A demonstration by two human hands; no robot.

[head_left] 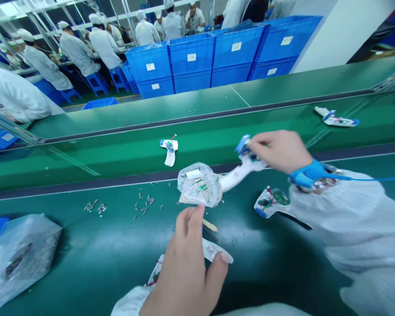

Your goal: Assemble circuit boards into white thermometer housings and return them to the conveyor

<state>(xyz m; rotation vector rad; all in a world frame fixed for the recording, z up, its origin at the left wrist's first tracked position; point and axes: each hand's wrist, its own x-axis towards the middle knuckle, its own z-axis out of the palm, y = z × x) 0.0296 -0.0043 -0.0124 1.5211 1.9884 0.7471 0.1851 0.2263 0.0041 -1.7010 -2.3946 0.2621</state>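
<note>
My right hand [279, 149] pinches a white plastic housing half [238, 175] by its blue-tipped circuit-board end, holding it over the bench. My left hand [191, 259] is open, thumb apart from the fingers, holding nothing. Just beyond its fingertips sits a clear plastic bag [200, 184] of small parts with green bits. Another white housing piece [217, 251] lies partly hidden behind the left hand, with a yellow-handled tool [210, 225] close by. Under my right forearm rests a white housing with a green board [272, 202], its far part covered by the sleeve.
On the green conveyor belt lie a white housing [170, 150] and another housing [339, 119] farther right. Loose small metal parts [146, 204] are scattered across the bench. A large plastic bag [26, 254] stands at left. Blue crates [192, 57] and seated co-workers are beyond.
</note>
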